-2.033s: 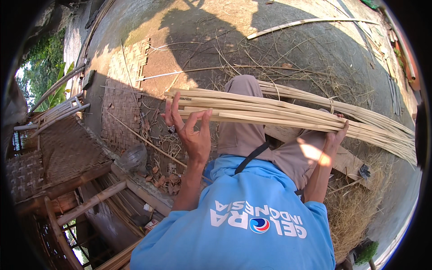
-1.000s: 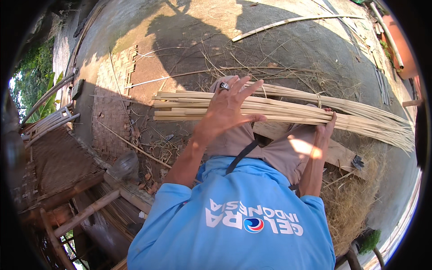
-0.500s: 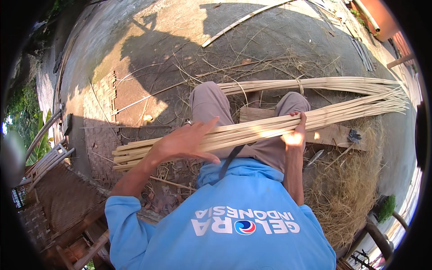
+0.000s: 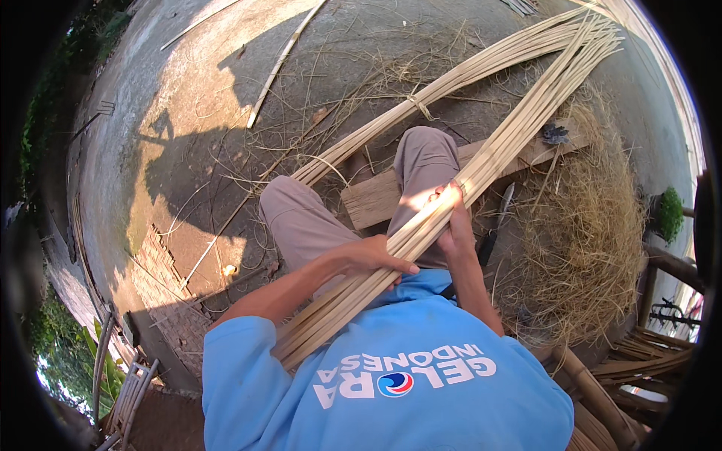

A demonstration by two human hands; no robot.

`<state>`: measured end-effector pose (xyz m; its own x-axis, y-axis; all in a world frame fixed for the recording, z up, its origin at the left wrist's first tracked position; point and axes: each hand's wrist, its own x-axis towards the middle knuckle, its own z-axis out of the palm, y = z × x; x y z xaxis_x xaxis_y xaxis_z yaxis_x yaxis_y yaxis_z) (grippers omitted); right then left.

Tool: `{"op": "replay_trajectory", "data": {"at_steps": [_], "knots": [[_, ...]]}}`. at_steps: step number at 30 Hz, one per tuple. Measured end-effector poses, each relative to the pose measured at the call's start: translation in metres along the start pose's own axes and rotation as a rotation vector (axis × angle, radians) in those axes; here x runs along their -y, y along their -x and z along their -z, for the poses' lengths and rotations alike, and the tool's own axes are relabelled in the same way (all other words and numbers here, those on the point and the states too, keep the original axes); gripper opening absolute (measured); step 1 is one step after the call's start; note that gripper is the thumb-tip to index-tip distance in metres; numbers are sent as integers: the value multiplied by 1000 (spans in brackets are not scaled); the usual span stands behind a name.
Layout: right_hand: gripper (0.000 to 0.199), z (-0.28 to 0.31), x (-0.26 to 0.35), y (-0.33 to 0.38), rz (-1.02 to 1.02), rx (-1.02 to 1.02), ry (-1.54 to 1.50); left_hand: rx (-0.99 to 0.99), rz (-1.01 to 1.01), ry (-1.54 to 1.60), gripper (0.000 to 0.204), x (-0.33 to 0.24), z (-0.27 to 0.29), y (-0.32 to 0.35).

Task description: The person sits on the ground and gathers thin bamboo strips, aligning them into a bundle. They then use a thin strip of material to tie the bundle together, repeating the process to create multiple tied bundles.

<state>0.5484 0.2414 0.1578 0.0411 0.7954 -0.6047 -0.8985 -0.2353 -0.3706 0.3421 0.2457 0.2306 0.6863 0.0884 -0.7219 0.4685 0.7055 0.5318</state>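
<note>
Across my lap runs a long bundle of pale bamboo strips (image 4: 505,147), slanting from beside my left sleeve up to the far right. My left hand (image 4: 376,255) is wrapped round its near part, thumb on top. Farther along, my right hand (image 4: 456,218) grips the same bundle, its fingers curled round the strips. Beyond my knees lies a second bundle of bamboo strips (image 4: 444,84), tied with a thin strip near its middle. The far ends of both bundles come together at the upper right.
A wooden board (image 4: 368,201) lies under the bundle by my knees. To its right are a knife (image 4: 498,225) and a heap of fine shavings (image 4: 583,248). A woven mat (image 4: 169,282) lies at the left, and a bamboo pole (image 4: 287,64) rests on the ground ahead.
My left hand has gone from spread over the strips to closed round them. The held bundle now slants more steeply, its near end by my left arm. The whole view has turned.
</note>
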Motion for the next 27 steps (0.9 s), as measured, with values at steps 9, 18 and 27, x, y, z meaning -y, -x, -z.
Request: {"op": "replay_trajectory", "data": {"at_steps": [9,18,27], "knots": [[31,-30,1,0,-29,-127,31,62,156,222,51,-19,20,8],[37,65,79,11,122,-82,346,-192,142,143,26,-88,30,69],[23,218,156,-66,548,-609,327,-130,132,175,30,-21,42,10]]}}
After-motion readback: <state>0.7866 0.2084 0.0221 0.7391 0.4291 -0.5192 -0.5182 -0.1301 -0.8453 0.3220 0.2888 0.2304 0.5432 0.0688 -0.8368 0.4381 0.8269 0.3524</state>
